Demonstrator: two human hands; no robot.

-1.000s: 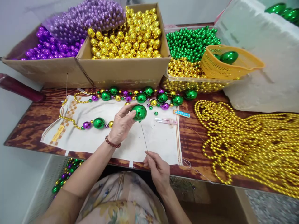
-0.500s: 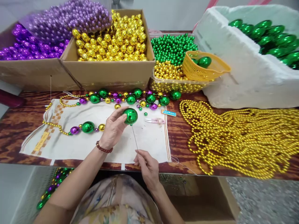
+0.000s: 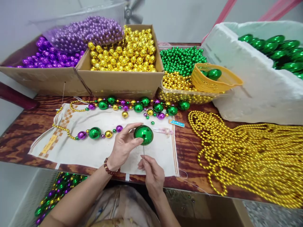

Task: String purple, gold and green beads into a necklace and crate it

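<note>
My left hand [image 3: 125, 146] grips a large shiny green bead [image 3: 143, 135] between thumb and fingers, above the white cloth [image 3: 94, 151]. My right hand [image 3: 152, 173] pinches a long thin needle [image 3: 143, 150] upright, its upper end meeting the underside of that bead. Whether the tip has gone into the hole is hidden. On the cloth to the left lies a strand of purple, green and gold beads [image 3: 95, 132], tied to a gold bead chain [image 3: 62, 127]. Pink-handled thread snips [image 3: 165, 131] lie just beyond the green bead.
Along the back stand cardboard boxes of purple beads [image 3: 60, 58] and gold beads [image 3: 127, 56], a tub of small green beads [image 3: 182, 60], a yellow basket [image 3: 219, 81] and a foam box [image 3: 246, 82]. Gold bead chains [image 3: 255, 157] cover the right side. A finished-looking beaded strand [image 3: 138, 107] lies behind.
The green bead in my left hand has come closer to my right hand, and less of the needle shows between them. A small green bead under it is no longer visible. The camera view has shifted.
</note>
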